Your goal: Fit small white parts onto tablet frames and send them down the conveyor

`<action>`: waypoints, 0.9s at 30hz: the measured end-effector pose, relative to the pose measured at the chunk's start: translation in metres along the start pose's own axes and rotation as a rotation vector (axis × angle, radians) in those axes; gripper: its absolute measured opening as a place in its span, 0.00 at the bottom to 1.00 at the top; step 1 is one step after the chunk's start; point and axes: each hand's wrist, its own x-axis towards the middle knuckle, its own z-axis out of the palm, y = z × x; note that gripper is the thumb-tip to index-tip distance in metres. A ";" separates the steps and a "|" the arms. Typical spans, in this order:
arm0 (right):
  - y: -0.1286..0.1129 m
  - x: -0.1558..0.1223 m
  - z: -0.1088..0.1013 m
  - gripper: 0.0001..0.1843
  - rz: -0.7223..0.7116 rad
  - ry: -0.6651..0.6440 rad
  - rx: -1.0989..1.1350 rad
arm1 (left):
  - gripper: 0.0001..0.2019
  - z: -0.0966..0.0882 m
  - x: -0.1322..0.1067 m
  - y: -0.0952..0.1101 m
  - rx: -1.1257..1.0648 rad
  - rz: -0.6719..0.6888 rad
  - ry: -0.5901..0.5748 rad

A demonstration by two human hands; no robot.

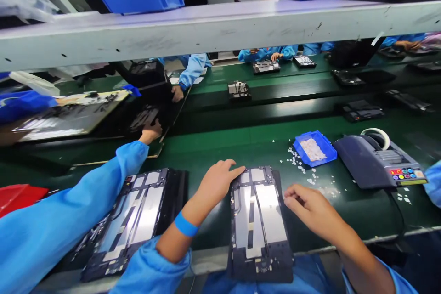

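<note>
In front of me lies an opened tablet (257, 220) with silvery battery packs and a black ribbon cable exposed. Its near end reaches past the bench edge, and it seems to rest on another dark panel. My left hand (218, 181), a blue band at its wrist, touches the tablet's far left corner with fingers stretched out. Just off the tablet's right side is my right hand (306, 204), thumb and fingers pinched together. Whatever may be between those fingertips is too small to make out. Another opened tablet (134, 216) tops a dark stack on my left.
A co-worker's blue sleeve (86, 197) crosses over the left stack, that hand (150, 132) at a dark panel. Right, a blue tray (332, 154) holds small pale pieces, others scattered nearby. Beside it stands a tape dispenser (365, 165). A shelf (220, 32) spans above the conveyor.
</note>
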 end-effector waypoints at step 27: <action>-0.033 0.125 0.078 0.15 -0.137 -0.055 -0.029 | 0.10 0.031 -0.033 0.012 -0.545 -0.322 0.372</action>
